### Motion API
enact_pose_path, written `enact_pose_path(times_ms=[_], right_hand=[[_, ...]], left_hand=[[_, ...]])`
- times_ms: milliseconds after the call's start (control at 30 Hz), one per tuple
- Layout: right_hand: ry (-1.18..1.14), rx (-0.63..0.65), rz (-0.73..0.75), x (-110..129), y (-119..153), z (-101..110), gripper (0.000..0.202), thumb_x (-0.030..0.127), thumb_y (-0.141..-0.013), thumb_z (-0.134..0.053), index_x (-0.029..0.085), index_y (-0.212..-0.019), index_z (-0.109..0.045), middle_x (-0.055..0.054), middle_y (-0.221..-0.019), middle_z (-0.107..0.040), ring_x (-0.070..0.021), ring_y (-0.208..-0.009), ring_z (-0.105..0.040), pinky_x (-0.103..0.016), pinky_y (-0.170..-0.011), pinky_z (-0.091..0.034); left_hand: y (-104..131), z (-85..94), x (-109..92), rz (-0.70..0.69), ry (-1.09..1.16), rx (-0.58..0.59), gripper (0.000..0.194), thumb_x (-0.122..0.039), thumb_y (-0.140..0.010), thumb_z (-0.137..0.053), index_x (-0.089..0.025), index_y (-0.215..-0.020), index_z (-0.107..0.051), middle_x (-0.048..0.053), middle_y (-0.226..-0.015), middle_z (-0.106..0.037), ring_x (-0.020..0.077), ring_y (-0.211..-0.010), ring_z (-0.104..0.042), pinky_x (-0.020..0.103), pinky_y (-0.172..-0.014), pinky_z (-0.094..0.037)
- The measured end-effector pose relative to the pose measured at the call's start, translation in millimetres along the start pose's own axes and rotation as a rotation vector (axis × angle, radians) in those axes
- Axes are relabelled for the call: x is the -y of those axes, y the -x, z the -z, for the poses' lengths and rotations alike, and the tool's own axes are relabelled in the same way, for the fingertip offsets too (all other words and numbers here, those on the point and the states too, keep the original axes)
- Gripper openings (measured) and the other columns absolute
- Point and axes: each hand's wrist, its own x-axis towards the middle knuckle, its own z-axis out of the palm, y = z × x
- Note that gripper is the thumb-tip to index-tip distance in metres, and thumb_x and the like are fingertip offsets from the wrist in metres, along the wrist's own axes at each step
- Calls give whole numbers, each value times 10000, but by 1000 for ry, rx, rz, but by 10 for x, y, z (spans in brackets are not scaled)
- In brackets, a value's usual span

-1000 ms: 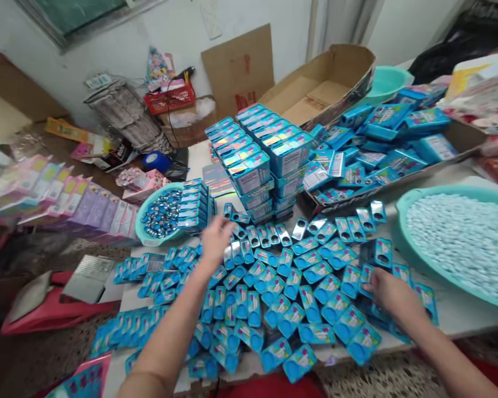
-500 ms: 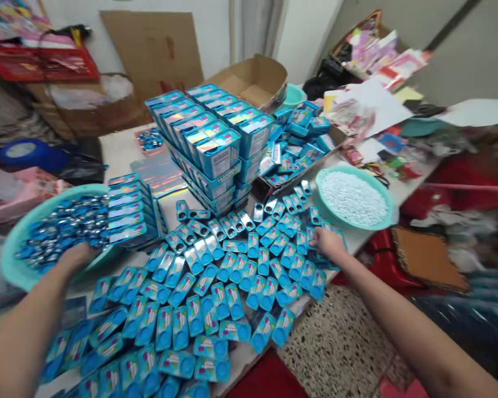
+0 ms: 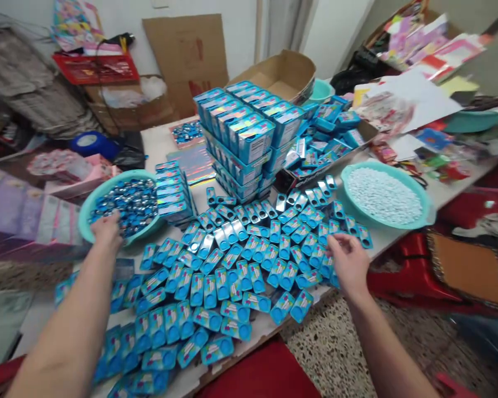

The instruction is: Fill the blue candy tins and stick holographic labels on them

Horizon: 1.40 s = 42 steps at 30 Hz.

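Left hand [image 3: 107,229] at basin [image 3: 84,209] of blue-silver pieces [image 3: 128,199], right hand [image 3: 348,260] by blue cases [image 3: 316,256]; grips unclear.

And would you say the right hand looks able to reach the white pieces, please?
Probably yes: the right hand is near their basin, the white pieces lie uncovered, and only some small blue packs seem to lie between.

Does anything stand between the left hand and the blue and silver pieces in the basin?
Nothing visible does: the left hand is at the basin's rim, beside the blue and silver pieces. The row of blue boxes stands off to its right.
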Motion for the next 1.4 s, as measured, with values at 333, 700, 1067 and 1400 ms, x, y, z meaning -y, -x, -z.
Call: enact_pose_path(times_ms=[333,700,1067,1400], right_hand=[[-925,1062,-1091,316,1541,-1064,424,615,-708,-571,218,-835,-649,-53,-892,-685,-219,-896,-635,-361,-743,-526],[-953,827,-1029,129,1135,-840,151,243,-641,-768,169,-720,-663,16,-695,-665,-96,-649,-607,-196,-647,-492],[-1032,764,-1113,28,790,-859,145,266,-804,-625,136,-753,-663,-38,-690,-668,-123,-700,-627,-254,-731,-523],[-953,933,-1076,33,727,-819,124,192,-758,-649,127,-862,-665,-41,-830,-704,-120,-692,-646,-269,-714,-533]], left_hand=[[3042,-176,163,-893,-229,741,169,-250,-862,-433,-181,-918,-576,88,-932,-601,203,-891,-534,364,-815,-440],[3035,-258,-93,-701,-115,911,129,-122,-805,-460,-187,-857,-559,38,-895,-595,167,-885,-520,301,-796,-432],[3031,-502,-222,-564,23,952,225,-163,-818,-420,-196,-924,-616,38,-1016,-624,167,-972,-546,317,-882,-422],[2905,-557,-253,-806,-445,954,107,-168,-790,-521,-195,-839,-611,21,-832,-611,177,-815,-493,301,-747,-400]])
